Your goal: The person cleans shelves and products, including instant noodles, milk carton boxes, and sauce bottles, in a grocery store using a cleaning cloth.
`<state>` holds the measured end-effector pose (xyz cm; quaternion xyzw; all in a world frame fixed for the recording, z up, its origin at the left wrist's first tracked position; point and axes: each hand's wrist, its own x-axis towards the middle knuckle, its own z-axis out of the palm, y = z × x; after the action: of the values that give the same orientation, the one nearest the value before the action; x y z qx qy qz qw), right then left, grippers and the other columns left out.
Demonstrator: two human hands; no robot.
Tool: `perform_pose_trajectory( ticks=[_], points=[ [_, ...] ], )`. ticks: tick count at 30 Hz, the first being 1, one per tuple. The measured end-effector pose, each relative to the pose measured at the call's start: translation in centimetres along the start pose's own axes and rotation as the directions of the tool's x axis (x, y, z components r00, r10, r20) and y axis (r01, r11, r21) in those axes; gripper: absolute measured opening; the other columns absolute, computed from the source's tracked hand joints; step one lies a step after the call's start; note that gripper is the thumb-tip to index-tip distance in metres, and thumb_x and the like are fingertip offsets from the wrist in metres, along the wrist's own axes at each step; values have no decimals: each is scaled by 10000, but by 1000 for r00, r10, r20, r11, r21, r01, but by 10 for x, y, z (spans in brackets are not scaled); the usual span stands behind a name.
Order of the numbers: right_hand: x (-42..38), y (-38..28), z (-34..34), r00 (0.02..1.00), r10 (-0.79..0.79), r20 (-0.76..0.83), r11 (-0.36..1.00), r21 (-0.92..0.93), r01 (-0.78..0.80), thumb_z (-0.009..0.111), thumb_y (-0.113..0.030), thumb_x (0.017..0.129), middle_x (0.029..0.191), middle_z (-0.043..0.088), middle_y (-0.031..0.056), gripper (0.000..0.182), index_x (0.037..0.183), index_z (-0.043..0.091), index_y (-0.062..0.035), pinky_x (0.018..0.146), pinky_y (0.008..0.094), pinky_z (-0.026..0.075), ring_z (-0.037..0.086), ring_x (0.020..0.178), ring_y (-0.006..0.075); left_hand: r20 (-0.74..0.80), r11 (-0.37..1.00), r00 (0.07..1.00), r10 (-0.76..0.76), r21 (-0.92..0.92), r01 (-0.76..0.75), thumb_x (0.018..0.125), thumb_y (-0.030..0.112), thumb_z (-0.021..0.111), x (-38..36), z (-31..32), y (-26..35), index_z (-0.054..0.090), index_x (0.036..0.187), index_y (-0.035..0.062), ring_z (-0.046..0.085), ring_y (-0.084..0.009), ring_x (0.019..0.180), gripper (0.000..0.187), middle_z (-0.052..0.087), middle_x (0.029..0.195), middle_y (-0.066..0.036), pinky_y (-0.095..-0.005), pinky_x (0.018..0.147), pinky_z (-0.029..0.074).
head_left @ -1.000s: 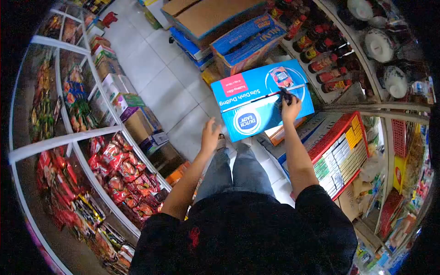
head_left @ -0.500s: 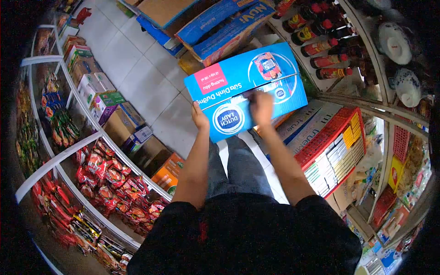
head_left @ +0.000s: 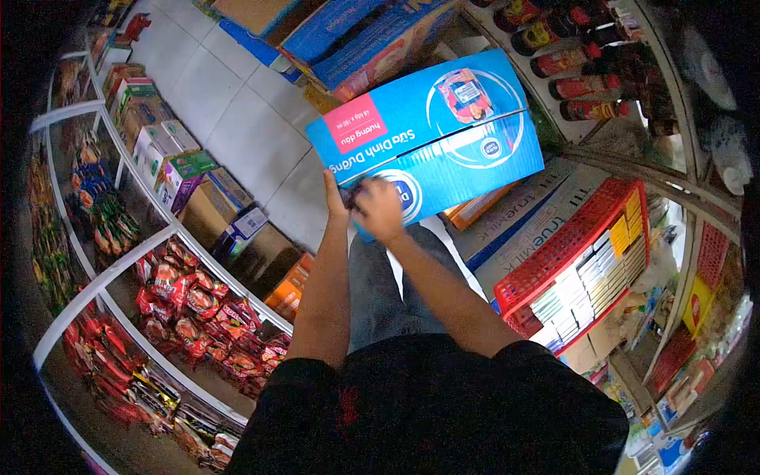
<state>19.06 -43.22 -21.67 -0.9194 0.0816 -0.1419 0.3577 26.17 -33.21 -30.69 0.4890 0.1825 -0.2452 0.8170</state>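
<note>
A blue Dutch Lady milk carton (head_left: pixel 475 182) lies in front of me, tilted, with its printing upside down to me. A seam runs across its top, parted as a narrow gap over much of its length. My left hand (head_left: pixel 336 198) grips the carton's left end. Close beside it, my right hand (head_left: pixel 381 210) is closed over the near-left part of the carton, at the left end of the seam. Something small and dark shows in its fingers, too blurred to name.
Blue cardboard boxes (head_left: pixel 356 47) stand beyond the carton. At right are a red basket (head_left: pixel 514 289) of small packs, TH true Milk boxes (head_left: pixel 546 210) and shelved sauce bottles (head_left: pixel 586 85). Shelves of red snack packets (head_left: pixel 198 297) line the left.
My right hand has moved left along the carton's seam, from its middle to its left end by my left hand. The view has shifted slightly. My left hand stays on the carton.
</note>
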Motion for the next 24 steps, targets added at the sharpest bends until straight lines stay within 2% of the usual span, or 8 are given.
perform_pose_trajectory(
  ticks=[3,5,8,11,15,22,23,24],
  points=[
    [0,4,-7,991,-131,-32,991,2,131,657,-179,518,1014,499,82,224,699,552,-99,763,427,391,462,939,314,65,997,996,-59,-40,62,860,479,377,-2,-1,0,401,1166,13,484,-201,959,557,493,1096,-95,-332,842,399],
    [7,33,-35,982,-187,-35,974,-135,181,628,-156,498,968,516,72,189,670,559,-121,722,406,392,480,889,289,-111,997,993,43,71,-36,868,461,371,-5,12,3,407,1156,14,491,-203,951,533,503,1080,-95,-331,834,407],
    [22,122,-94,979,74,-192,916,-374,-143,574,-76,520,755,554,118,126,645,584,-72,651,420,373,498,738,310,-116,999,993,29,42,-25,873,447,368,-3,11,0,403,1158,13,495,-206,952,520,495,1088,-105,-331,829,412],
    [30,174,-168,750,347,-563,713,-360,-601,589,-118,645,1019,452,199,293,911,528,-12,790,447,323,394,928,362,-93,995,993,65,80,-58,872,452,367,-4,13,5,392,1168,13,490,-208,961,529,482,1107,-110,-332,832,412],
    [29,177,-159,649,400,-647,634,-316,-706,633,-93,615,1001,457,194,318,916,554,-27,805,438,336,396,932,353,-73,998,997,8,65,-3,872,474,348,-6,13,5,363,1192,14,478,-209,983,561,474,1117,-111,-336,856,397],
    [-13,15,14,986,120,-119,990,-63,-128,587,-96,549,820,531,161,165,713,574,-78,691,418,362,473,814,324,-101,950,990,-101,284,126,867,512,312,-8,3,17,330,1223,16,424,-193,1051,611,415,1187,-111,-315,897,355],
    [-26,-12,38,942,313,119,937,124,-327,597,-77,552,894,521,154,210,762,579,-80,713,417,369,469,857,329,-47,941,985,-164,292,171,868,510,313,-4,-5,17,327,1226,17,404,-190,1071,610,402,1200,-106,-311,908,335],
    [-28,-39,32,978,148,-149,986,98,-135,620,-59,536,958,499,143,253,781,560,-76,728,425,370,461,896,330,8,927,974,-227,308,214,869,508,315,0,-15,20,325,1229,17,384,-188,1091,608,388,1214,-101,-307,919,316]
  ],
)
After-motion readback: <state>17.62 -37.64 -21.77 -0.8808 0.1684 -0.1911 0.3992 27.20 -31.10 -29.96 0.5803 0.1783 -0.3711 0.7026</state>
